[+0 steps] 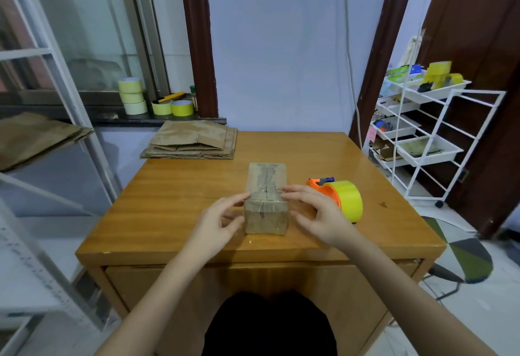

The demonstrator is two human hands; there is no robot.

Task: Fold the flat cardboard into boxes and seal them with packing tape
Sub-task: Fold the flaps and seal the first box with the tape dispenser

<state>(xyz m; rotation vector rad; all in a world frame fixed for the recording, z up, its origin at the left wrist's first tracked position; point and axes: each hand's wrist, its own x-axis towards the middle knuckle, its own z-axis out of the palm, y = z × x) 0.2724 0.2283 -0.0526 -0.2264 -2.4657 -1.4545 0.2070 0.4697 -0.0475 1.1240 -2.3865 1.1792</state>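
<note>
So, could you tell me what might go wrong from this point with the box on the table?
1. The left hand and right hand only flank the box with relaxed fingers; a one-sided press on the tape could make it slide on the glossy table.
2. The tape dispenser sits just behind the right hand, so a careless backward move might knock it.

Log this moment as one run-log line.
box: folded, taped, on table | left hand: touching left side | right hand: touching right side | tape dispenser: idle, right of box
</note>
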